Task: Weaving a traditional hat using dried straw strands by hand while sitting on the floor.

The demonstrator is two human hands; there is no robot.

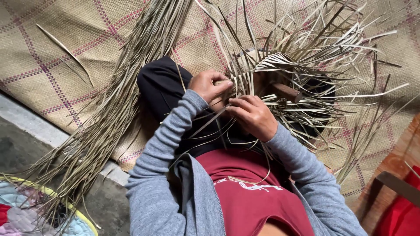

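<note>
Weaving [280, 70] sits centre to upper right of frame, on my lap over dark trousers [164, 89]; half-made, pale strips woven tight at its middle, loose ends fanning out up and right. My left hand [210, 85] is at frame centre, fingers [224, 86] pinched narrow on a strip [238, 79] at the weaving's left edge, thumb on top. My right hand [253, 116] is just below and right of it, knuckles up, fingers curled down into the strips and closed on them; which strip exactly, cannot tell. Hands near each other, nearly touching. Both arms in grey sleeves [164, 161], red shirt [249, 192] at lower centre. A brown wooden handle [286, 91] pokes out of the strips just right of my right hand, not touched. Long bundle [109, 109] of dry strips runs from top centre down to lower left, beside my left arm, apart from the hands. Everything lies on a woven mat [52, 48] with pink checks, filling upper left and right side. One loose strip [65, 52] on the mat at upper left. Grey floor [26, 148] at left edge, coloured quilt [17, 214] at lower left corner, red cloth [400, 214] at lower right.
</note>
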